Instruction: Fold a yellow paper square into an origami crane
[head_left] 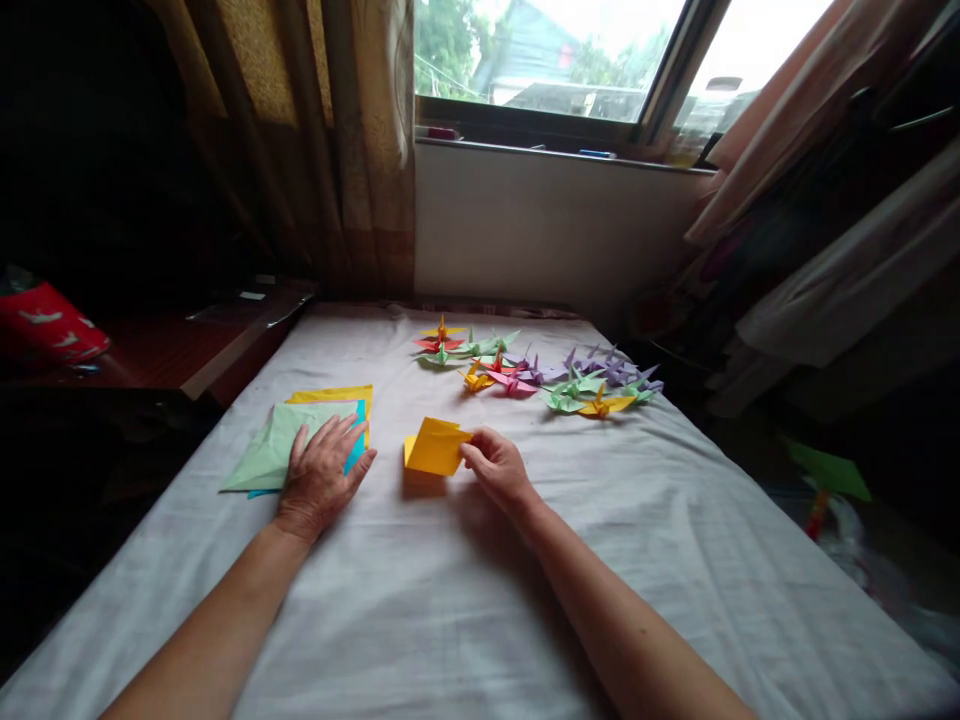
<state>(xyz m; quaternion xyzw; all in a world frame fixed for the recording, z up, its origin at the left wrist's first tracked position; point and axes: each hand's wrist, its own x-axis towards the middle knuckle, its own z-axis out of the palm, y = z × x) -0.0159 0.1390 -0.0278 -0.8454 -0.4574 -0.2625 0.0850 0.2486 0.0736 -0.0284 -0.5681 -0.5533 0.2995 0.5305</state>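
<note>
Holding yellow paper (437,448), cranes (533,373) beyond, stack (271,450) beside

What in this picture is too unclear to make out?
All in the head view:
Number of sheets in the paper stack: they overlap, and the left hand covers part.
Underside of the folded yellow paper in the right hand: faces away from the camera.
Exact count of purple paper cranes: small, overlapping.
Whole shape of the red patterned object: cut off by the left edge.
Building outside the window: glare, blur.

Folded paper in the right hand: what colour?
The folded paper is yellow-orange, best seen in the head view.
</note>
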